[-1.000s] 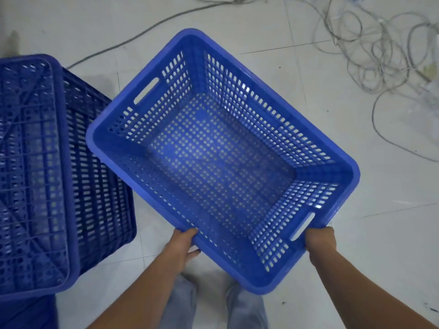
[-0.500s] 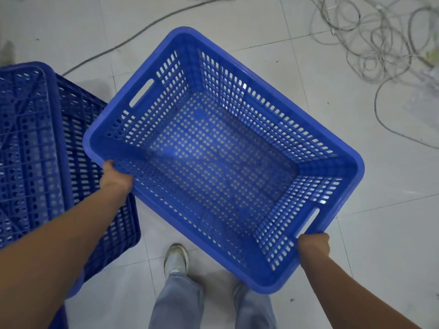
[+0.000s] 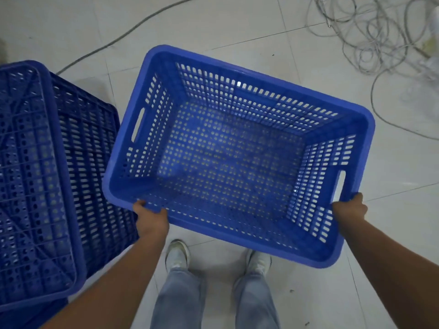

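Blue basket (image 3: 237,91), from the head view, is held open side up over the tiled floor (image 3: 261,24), beyond the person's shoes (image 3: 177,255); left hand (image 3: 152,217) grips its near rim by the left corner; right hand (image 3: 349,210) grips the right end rim; upturned crate (image 3: 35,174) just left

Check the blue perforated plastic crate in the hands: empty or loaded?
Empty. The blue perforated plastic crate is held mouth-up; its holed floor shows bare wall to wall. The left hand and right hand grip its rim.
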Demonstrator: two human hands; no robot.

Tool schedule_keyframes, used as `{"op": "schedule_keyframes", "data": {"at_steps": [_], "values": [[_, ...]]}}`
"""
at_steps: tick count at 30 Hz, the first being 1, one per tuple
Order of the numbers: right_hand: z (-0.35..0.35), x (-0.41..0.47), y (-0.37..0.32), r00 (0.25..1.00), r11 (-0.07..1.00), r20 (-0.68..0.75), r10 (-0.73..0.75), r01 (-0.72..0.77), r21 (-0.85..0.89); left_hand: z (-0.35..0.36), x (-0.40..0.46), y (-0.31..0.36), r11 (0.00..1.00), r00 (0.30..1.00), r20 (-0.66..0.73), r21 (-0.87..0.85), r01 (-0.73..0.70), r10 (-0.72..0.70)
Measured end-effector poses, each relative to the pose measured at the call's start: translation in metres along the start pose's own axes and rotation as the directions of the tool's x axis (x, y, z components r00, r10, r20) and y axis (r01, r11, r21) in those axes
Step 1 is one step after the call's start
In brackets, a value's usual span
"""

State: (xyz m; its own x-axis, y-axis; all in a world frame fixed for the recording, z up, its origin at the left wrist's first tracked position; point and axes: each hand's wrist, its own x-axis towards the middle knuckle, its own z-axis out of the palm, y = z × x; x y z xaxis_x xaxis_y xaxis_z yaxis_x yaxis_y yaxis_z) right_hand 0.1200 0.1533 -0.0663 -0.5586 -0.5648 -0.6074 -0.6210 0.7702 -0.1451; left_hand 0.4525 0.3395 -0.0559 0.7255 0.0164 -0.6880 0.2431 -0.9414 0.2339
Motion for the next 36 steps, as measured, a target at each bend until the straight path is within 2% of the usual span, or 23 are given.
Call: {"op": "schedule_keyframes", "data": {"at_steps": [9, 11, 13, 14, 16, 18, 19, 20, 21, 22, 23, 25, 26, 27, 29, 36], "values": [[-0.007, 0.029, -0.015, 0.994, 0.985, 0.014, -0.105, 0.102, 0.141, 0.021, -0.032, -0.057, 0.983, 0.972, 0.147, 0.014, 0.183, -0.183], [-0.006, 0.035, -0.008, 0.992, 0.979, 0.026, -0.122, 0.116, 0.167, 0.013, -0.031, -0.057, 0.984, 0.967, 0.186, 0.074, 0.163, -0.174], [-0.006, 0.038, -0.005, 0.990, 0.976, 0.042, -0.133, 0.124, 0.179, 0.000, -0.029, -0.044, 0.956, 0.980, 0.197, 0.294, -0.021, -0.040], [-0.008, 0.035, -0.006, 0.990, 0.976, 0.045, -0.132, 0.122, 0.181, -0.006, -0.024, -0.036, 0.908, 0.983, 0.170, 0.399, -0.128, 0.065], [-0.011, 0.028, -0.011, 0.991, 0.977, 0.056, -0.125, 0.114, 0.181, -0.018, -0.017, -0.008, 0.820, 0.957, 0.083, 0.498, -0.282, 0.278], [-0.013, 0.023, -0.014, 0.992, 0.980, 0.058, -0.114, 0.102, 0.172, -0.029, -0.005, 0.021, 0.759, 0.862, -0.020, 0.485, -0.435, 0.507], [-0.014, 0.022, -0.016, 0.993, 0.982, 0.059, -0.104, 0.093, 0.167, -0.035, 0.004, 0.031, 0.695, 0.780, -0.054, 0.496, -0.521, 0.623], [-0.015, 0.022, -0.017, 0.994, 0.982, 0.060, -0.092, 0.081, 0.168, -0.040, 0.013, 0.040, 0.630, 0.717, -0.073, 0.545, -0.553, 0.693], [-0.015, 0.023, -0.018, 0.995, 0.983, 0.057, -0.081, 0.070, 0.172, -0.047, 0.027, 0.047, 0.594, 0.691, -0.087, 0.595, -0.543, 0.718], [-0.016, 0.025, -0.019, 0.996, 0.984, 0.049, -0.068, 0.059, 0.171, -0.053, 0.041, 0.054, 0.614, 0.721, -0.091, 0.604, -0.509, 0.687], [-0.016, 0.028, -0.019, 0.998, 0.986, 0.039, -0.057, 0.050, 0.161, -0.059, 0.054, 0.062, 0.676, 0.787, -0.079, 0.569, -0.469, 0.612], [-0.017, 0.030, -0.021, 0.999, 0.990, 0.016, -0.043, 0.040, 0.134, -0.066, 0.069, 0.076, 0.872, 0.931, -0.039, 0.367, -0.325, 0.364], [-0.017, 0.031, -0.021, 0.999, 0.993, 0.007, -0.035, 0.034, 0.117, -0.066, 0.075, 0.082, 0.944, 0.973, 0.023, 0.234, -0.230, 0.232], [-0.018, 0.032, -0.022, 1.000, 0.995, 0.002, -0.026, 0.026, 0.093, -0.064, 0.078, 0.086, 0.980, 0.985, 0.086, 0.123, -0.159, 0.149], [-0.018, 0.032, -0.023, 1.000, 0.998, 0.002, -0.004, 0.004, 0.055, -0.060, 0.082, 0.087, 0.993, 0.982, 0.156, 0.025, -0.115, 0.110], [-0.021, 0.042, -0.027, 1.000, 0.998, -0.002, 0.015, -0.015, 0.055, -0.049, 0.091, 0.074, 0.993, 0.991, 0.117, -0.109, -0.049, 0.062]]}}
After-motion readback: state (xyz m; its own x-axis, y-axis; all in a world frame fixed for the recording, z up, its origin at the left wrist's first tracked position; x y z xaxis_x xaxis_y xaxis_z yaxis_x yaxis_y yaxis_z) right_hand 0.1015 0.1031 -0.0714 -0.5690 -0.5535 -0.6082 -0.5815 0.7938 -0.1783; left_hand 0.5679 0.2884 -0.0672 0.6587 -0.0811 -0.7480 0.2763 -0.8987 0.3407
